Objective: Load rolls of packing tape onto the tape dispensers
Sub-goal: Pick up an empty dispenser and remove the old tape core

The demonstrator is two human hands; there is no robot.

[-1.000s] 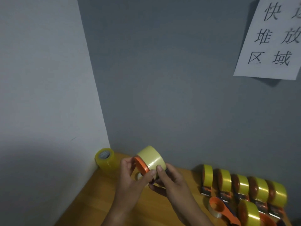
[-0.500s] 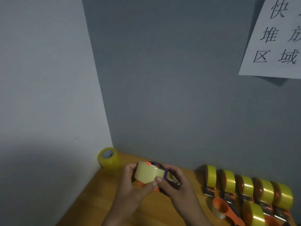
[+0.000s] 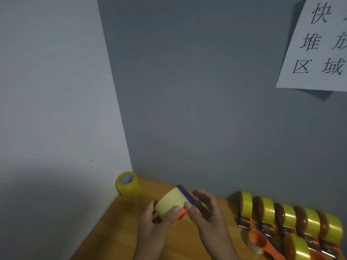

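A pale yellow tape roll (image 3: 171,202) sits on an orange dispenser (image 3: 181,212) with a blue plate (image 3: 185,194) on its far side. My left hand (image 3: 157,222) grips the roll from below and the left, thumb on its front. My right hand (image 3: 204,209) pinches the dispenser at the roll's right edge with thumb and forefinger, other fingers spread behind it. The whole is held just above the wooden table (image 3: 112,231).
A spare yellow tape roll (image 3: 128,182) stands in the back left corner by the white wall. A row of several loaded dispensers (image 3: 289,216) lines the right. An empty orange dispenser (image 3: 262,243) and another loaded one (image 3: 296,246) lie in front. A paper sign (image 3: 319,44) hangs on the grey wall.
The roll and dispenser were turned over in my hands and lowered; the orange side, facing left a second ago, is now underneath and the blue plate shows on the far right.
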